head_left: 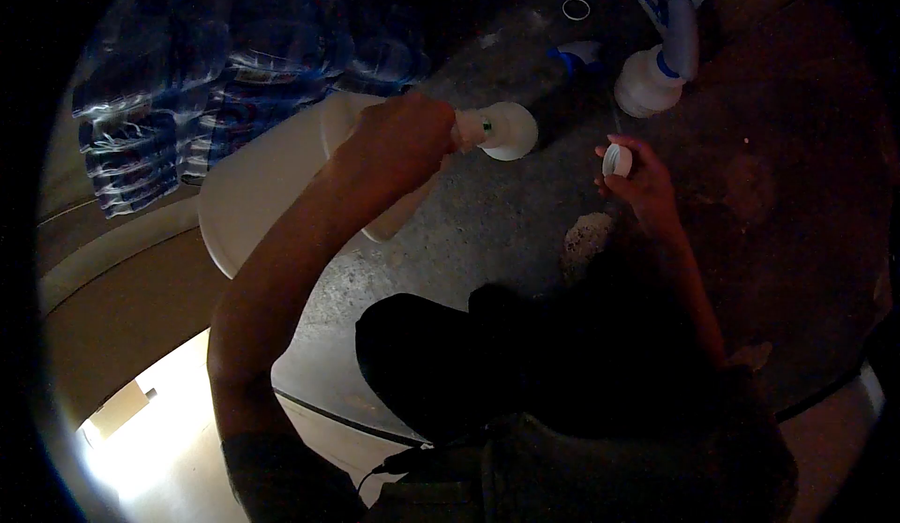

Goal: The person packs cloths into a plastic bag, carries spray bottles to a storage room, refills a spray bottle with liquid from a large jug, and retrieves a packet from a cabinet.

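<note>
My left hand point(403, 139) is closed around a white plastic bottle-like piece point(509, 131), whose rounded end points right; a small green mark shows near its neck. Its exact kind is hard to tell in the dim light. Beneath that hand and forearm is a large white plastic container point(267, 190), partly hidden. My right hand point(642, 181) holds a white screw cap point(617, 160) between thumb and fingers, its ridged inside facing up and left. Further off, a white spray bottle point(649, 84) with a blue collar and grey-blue nozzle is on the floor.
Packs of plastic-wrapped bottles point(253, 50) stand at upper left. A blue-and-white nozzle-like piece point(577, 57) and a white ring point(576, 8) lie on the dark floor point(375, 354). A pale speckled patch point(586, 240) is near my right hand.
</note>
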`<state>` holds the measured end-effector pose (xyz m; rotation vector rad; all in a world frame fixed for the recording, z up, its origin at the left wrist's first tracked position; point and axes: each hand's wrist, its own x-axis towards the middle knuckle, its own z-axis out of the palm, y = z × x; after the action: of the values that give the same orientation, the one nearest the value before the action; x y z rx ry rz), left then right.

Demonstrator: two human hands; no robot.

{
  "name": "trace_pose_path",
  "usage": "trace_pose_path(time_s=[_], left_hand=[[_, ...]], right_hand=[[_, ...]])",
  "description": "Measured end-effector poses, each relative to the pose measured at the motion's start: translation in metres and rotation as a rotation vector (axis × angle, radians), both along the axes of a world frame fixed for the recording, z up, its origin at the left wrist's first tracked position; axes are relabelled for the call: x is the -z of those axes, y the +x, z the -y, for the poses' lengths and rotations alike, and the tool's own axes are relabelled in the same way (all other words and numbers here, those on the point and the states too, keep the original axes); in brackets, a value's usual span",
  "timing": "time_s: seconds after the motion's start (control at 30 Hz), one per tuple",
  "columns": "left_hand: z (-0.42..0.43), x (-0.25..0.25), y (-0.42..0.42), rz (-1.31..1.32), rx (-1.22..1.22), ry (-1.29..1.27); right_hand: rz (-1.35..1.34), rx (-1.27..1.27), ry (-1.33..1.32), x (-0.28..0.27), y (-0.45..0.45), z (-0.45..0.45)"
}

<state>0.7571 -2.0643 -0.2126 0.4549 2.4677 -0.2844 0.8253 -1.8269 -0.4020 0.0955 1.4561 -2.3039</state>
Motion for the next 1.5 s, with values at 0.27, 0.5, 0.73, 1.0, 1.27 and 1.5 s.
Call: trace_pose_path(time_s=[0.27, 0.5, 0.73, 1.0, 1.27, 1.5], left_hand=[[-0.0007, -0.0007, 0.0001, -0.011, 0.015, 0.012], [-0.0033, -0.0007, -0.0004, -0.002, -0.002, -0.015], [-0.0048, -0.0012, 0.0013, -0.053, 0.028, 0.005], [-0.0001, 0.0032, -0.0014, -0.012, -0.017, 0.008], [-0.0012, 0.0023, 0.0009, -0.049, 0.021, 0.022], [-0.002, 0.0023, 0.0002, -0.026, -0.008, 0.046]], right_hand=[[0.012, 0.001, -0.03, 0.0001, 0.0012, -0.0017], [0.013, 0.0, -0.054, 0.0049, 0.0014, -0.002], [-0.034, 0.014, -0.012, 0.0064, -0.0008, -0.0006], [0.005, 0.004, -0.05, -0.0012, -0.0035, 0.0], [0.006, 0.002, -0.044, -0.0022, -0.0049, -0.0004], [0.017, 0.005, -0.057, 0.0002, -0.005, 0.0001]])
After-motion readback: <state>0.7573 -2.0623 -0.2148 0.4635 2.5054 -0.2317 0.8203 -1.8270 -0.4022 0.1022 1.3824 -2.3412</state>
